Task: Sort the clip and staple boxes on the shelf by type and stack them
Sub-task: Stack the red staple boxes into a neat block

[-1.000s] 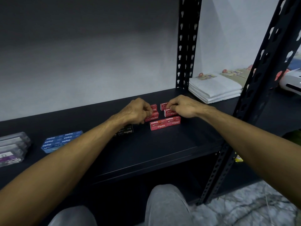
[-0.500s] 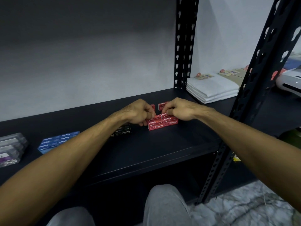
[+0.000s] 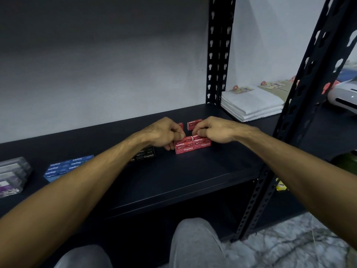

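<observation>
Black metal shelf [image 3: 193,176] under a dim grey wall, slotted uprights [image 3: 219,51] at its right end. Left to right on it lie clear clip boxes [image 3: 11,175], blue staple boxes [image 3: 65,167], black staple boxes [image 3: 146,154] and the red staple boxes [image 3: 193,146] in the middle. Folded white cloths [image 3: 251,105] sit beyond the upright. Left hand [image 3: 164,132] and right hand [image 3: 214,130] both pinch small red boxes atop that red cluster. A second ago the same hands held those boxes slightly apart; they now meet, pressed together.
</observation>
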The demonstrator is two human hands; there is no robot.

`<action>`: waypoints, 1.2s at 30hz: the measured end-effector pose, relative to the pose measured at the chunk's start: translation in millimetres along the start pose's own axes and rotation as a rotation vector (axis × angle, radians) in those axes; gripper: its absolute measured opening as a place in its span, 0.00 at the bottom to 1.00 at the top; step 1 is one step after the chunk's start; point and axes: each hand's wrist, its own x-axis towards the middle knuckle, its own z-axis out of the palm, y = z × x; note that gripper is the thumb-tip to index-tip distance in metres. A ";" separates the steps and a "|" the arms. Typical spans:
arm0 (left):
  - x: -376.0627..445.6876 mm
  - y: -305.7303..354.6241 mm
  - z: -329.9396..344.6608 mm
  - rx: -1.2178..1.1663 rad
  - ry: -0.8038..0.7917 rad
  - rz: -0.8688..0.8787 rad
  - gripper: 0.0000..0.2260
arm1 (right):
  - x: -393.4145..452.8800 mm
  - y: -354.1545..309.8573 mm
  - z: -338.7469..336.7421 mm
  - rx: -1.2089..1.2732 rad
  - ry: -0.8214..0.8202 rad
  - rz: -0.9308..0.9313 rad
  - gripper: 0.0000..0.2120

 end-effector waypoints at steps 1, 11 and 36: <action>-1.0 0.6 -0.3 0.005 0.003 0.002 0.10 | -0.4 -0.1 -1.1 0.003 0.003 0.006 0.14; -9.3 3.0 8.9 0.196 -0.029 0.053 0.22 | -7.2 -7.8 -3.0 -0.196 -0.075 -0.004 0.29; -6.3 2.3 23.3 0.255 0.117 0.085 0.16 | -4.2 -10.7 4.8 -0.310 -0.044 -0.116 0.11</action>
